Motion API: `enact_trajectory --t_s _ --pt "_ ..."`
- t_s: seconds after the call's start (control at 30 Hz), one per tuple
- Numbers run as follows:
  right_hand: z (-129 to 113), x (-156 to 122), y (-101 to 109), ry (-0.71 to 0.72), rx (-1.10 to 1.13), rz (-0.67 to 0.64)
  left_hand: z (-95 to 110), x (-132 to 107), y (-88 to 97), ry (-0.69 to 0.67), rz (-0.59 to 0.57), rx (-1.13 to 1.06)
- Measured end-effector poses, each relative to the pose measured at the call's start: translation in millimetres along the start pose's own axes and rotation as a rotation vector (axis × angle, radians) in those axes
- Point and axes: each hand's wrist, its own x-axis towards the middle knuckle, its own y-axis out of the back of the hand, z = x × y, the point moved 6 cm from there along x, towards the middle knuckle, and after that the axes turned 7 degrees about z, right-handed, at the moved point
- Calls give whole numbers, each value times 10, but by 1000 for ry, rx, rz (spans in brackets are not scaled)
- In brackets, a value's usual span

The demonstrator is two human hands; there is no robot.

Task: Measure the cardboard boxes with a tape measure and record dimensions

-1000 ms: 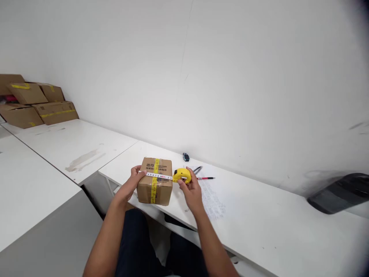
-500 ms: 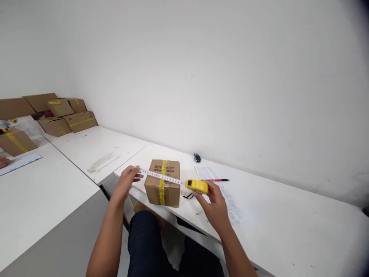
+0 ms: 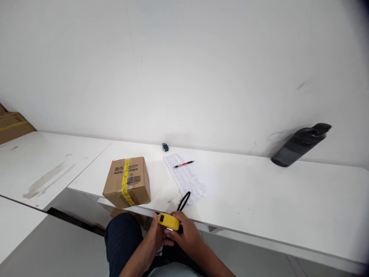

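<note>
A yellow tape measure (image 3: 168,222) is held low in front of my lap, just off the table's front edge. My right hand (image 3: 187,232) is closed round its right side, and a black wrist strap (image 3: 183,201) loops up from it. At the other end my left hand (image 3: 155,236) presses its thumb against the case, with its fingers partly hidden underneath. No blade shows outside the case. To the left, a taped cardboard box (image 3: 127,181) sits on the table near the front edge, apart from both hands.
A printed sheet (image 3: 188,179) lies on the white table (image 3: 230,200), with a red and black pen (image 3: 183,164) across it. Near the wall are a small dark device (image 3: 165,147) and a tilted-looking black bottle (image 3: 300,146). More cardboard boxes (image 3: 14,125) stand far left.
The white blade stretched across the box has gone back into the case. Both hands have come together over my lap, off the box. My view has turned right, bringing in the bottle.
</note>
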Motion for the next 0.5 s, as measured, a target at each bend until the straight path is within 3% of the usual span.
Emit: enact_trajectory --t_s 0.07,0.13,0.2,0.27,0.33,0.4,0.5 --pt "-102 117 3 135 -138 -85 32 65 -17 25 24 -212" --pt "-201 278 63 294 -246 -149 150 167 16 -47 105 -333" --pt "-215 508 192 436 -314 -203 305 318 65 -150 190 -308" --pt "-79 845 392 487 -407 -246 460 505 83 -232 220 -162" --pt "256 1305 684 309 -606 -213 602 694 62 -314 223 78" --pt "699 1718 1033 -46 -809 -149 718 856 18 -401 275 361" --pt "1106 2034 1271 -195 -851 -179 815 1051 -121 -488 331 669"
